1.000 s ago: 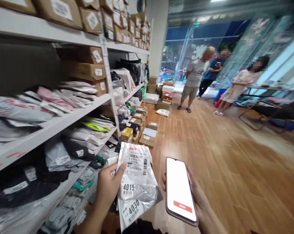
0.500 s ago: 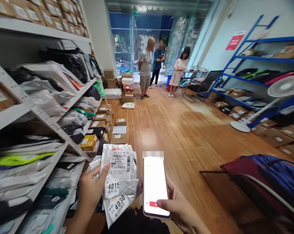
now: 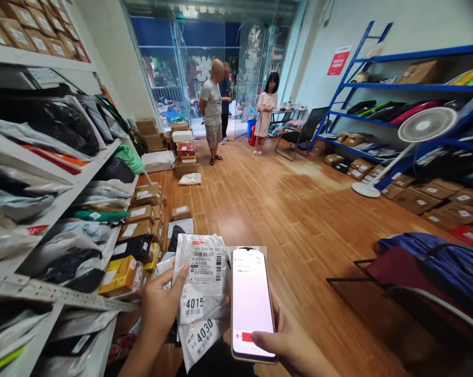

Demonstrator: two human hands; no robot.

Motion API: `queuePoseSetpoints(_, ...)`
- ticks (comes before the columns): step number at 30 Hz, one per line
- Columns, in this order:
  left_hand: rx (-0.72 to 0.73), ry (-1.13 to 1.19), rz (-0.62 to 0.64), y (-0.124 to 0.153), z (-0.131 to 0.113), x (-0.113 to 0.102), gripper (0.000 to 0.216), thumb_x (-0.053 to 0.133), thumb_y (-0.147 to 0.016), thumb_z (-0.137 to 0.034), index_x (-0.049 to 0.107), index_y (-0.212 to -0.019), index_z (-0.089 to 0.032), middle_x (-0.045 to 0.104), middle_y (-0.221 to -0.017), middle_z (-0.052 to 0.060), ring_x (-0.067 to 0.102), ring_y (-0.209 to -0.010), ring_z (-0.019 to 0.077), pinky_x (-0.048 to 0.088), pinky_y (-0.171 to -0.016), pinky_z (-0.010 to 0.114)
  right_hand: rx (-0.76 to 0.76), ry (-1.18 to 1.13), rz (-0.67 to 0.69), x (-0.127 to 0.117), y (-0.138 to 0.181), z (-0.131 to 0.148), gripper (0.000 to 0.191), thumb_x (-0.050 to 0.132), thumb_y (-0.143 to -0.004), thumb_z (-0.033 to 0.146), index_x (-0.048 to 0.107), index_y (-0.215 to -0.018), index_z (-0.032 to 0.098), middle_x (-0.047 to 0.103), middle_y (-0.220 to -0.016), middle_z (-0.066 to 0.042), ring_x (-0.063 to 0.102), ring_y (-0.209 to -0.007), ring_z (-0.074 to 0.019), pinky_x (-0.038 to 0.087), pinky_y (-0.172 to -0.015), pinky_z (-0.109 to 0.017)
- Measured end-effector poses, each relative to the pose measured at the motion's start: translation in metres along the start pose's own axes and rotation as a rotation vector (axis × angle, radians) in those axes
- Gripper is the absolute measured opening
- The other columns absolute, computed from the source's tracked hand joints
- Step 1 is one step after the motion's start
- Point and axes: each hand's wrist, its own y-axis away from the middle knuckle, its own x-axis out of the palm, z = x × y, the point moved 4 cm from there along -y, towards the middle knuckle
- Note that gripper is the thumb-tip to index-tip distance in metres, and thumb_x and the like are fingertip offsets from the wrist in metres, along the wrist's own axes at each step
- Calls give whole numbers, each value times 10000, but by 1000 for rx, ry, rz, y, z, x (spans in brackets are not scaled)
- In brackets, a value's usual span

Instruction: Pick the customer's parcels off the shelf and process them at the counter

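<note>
Landmark for all positions: the phone (image 3: pixel 252 303), held upright low in the centre of the view.

Far left of the phone: grey shelving (image 3: pixel 59 201) loaded with soft mailer bags, with brown cartons on its top level. Stacked cartons (image 3: pixel 140 220) stand on the wooden floor (image 3: pixel 283 209) at the foot of the shelving, up and left of the phone.

Just left of the phone: the left hand (image 3: pixel 160 309) grips a bundle of grey plastic parcels (image 3: pixel 203 285). The fingers are curled behind the bundle and the thumb is pressed on its front face. The top parcel carries a barcode label and a tag reading 4015; a lower tag reads 4030. The bundle's right edge touches or overlaps the phone's left edge.

At the phone: the right hand (image 3: pixel 295 348) is wrapped around it from the right, thumb laid across the lower screen on a red band. The screen is lit, mostly white.

Beyond the phone, well apart: three people (image 3: pixel 236 110) stand near the glass front.

Right of the phone: a folding chair (image 3: pixel 425 272) with blue and maroon fabric, a white standing fan (image 3: pixel 413 136), and blue racking (image 3: pixel 397 89) with cartons beneath.
</note>
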Motion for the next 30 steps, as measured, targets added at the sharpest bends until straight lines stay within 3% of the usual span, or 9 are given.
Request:
queuePoseSetpoints(9,94,16,115,-112,-14,49,355,587,-699,-515,728,-682,-189,690,-701,25,606,-685,201,485,-645,279,-53,-38,-96,-12,-84,41,1025,813,-512,306,226,-1352,265,612,-1198,-106,565,-1092,-281,451,-879,-383)
queuePoseSetpoints(16,94,59,198,-181,-36,107,384,585,-670,-558,728,-676,-202,689,-724,37,595,-699,214,488,-667,314,-90,-81,-192,-44,-129,78,980,808,-520,285,253,-1326,241,637,-1145,-114,599,-1028,-274,467,-839,-386)
queuePoseSetpoints(23,142,46,268,-256,-73,201,388,574,-691,-558,720,-659,-200,676,-677,14,576,-674,193,458,-633,281,-158,-95,-218,-114,-190,141,988,801,-521,250,224,-1323,240,625,-1165,-122,610,-1015,-268,477,-807,-360)
queuePoseSetpoints(30,129,54,269,-340,-126,299,435,572,-653,-599,725,-664,-192,697,-705,17,597,-675,205,469,-601,268,-222,-55,-198,-194,-258,234,907,795,-526,232,290,-1279,229,634,-1144,-121,592,-1053,-289,482,-788,-368)
